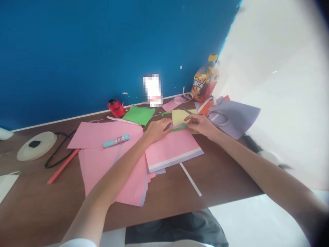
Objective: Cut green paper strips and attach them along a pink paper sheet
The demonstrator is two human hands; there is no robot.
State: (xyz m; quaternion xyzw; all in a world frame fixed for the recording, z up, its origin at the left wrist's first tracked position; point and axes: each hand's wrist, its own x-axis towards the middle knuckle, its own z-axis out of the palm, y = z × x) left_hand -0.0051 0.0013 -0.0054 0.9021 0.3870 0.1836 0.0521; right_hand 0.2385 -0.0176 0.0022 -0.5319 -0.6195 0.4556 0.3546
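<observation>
My left hand (157, 131) rests with curled fingers on the far edge of a pink paper sheet (172, 147), which has a white and lilac band along its near side. A narrow green paper strip (179, 128) runs between both hands, its ends at my fingertips. Beside it lies a pale grey strip. My right hand (199, 123) is closed, thumb and fingers pinched at the strip's right end. A slim dark pointed thing (187, 110) sticks out by its index finger; its kind is unclear. Just behind the hands lies a yellow paper (178, 116).
Larger pink sheets (102, 171) lie left, under a light-blue glue stick (116, 141). Green paper (140, 115), a red spool (116, 108) and a drink bottle (205, 80) stand or lie toward the blue wall. Lilac paper (239, 115) and a tape ring (218, 118) are right.
</observation>
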